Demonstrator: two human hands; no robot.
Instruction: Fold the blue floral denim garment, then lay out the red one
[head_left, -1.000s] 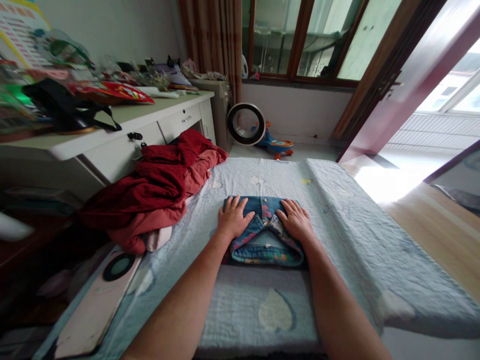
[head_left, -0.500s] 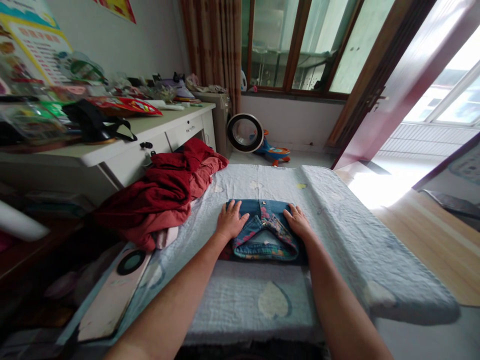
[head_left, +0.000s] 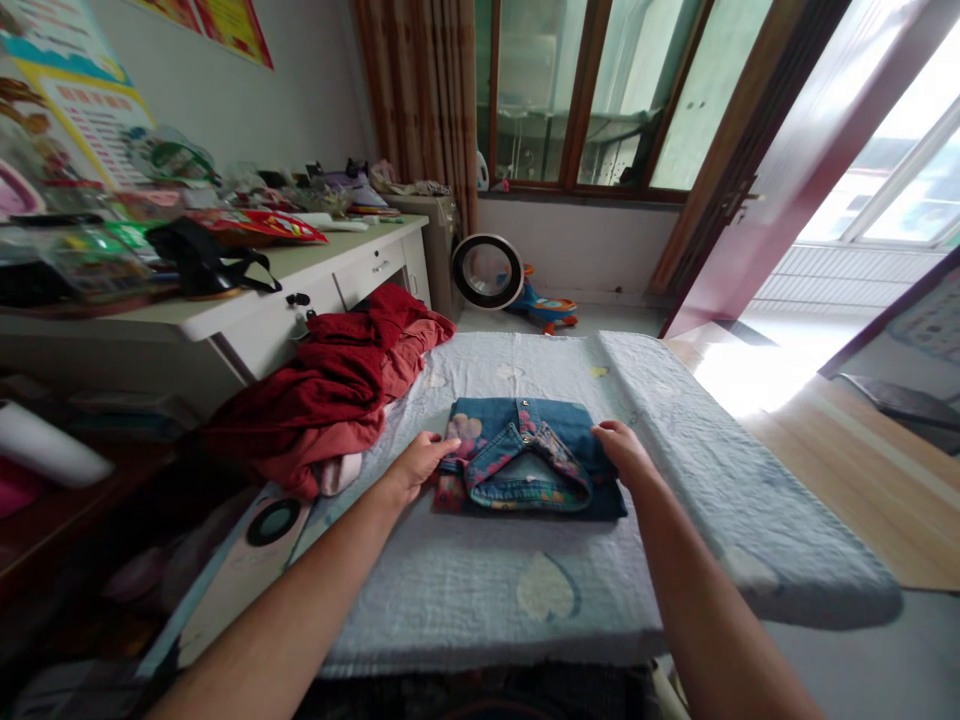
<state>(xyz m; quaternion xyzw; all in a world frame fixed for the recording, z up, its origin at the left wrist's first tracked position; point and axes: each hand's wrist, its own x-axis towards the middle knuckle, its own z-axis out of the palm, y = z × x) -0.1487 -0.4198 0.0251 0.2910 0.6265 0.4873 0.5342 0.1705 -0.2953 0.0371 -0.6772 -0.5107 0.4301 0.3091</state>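
A folded blue denim garment [head_left: 529, 460] with a flowered collar lies in the middle of a pale blue bedspread [head_left: 525, 590]. My left hand [head_left: 420, 462] grips its left edge, fingers curled around the fold. At the garment's right edge my right hand [head_left: 624, 452] takes hold the same way, fingers tucked at the side. Both forearms reach in from the bottom of the view.
A heap of red clothes [head_left: 330, 385] lies on the bed's left side beside a white desk [head_left: 247, 300] crowded with bags and packets. A round fan [head_left: 487, 272] and a toy stand on the floor beyond. A wooden door [head_left: 772, 190] stands open at right.
Both hands slid off the top of the denim garment to its left and right edges and closed on them. The view tilted up slightly.
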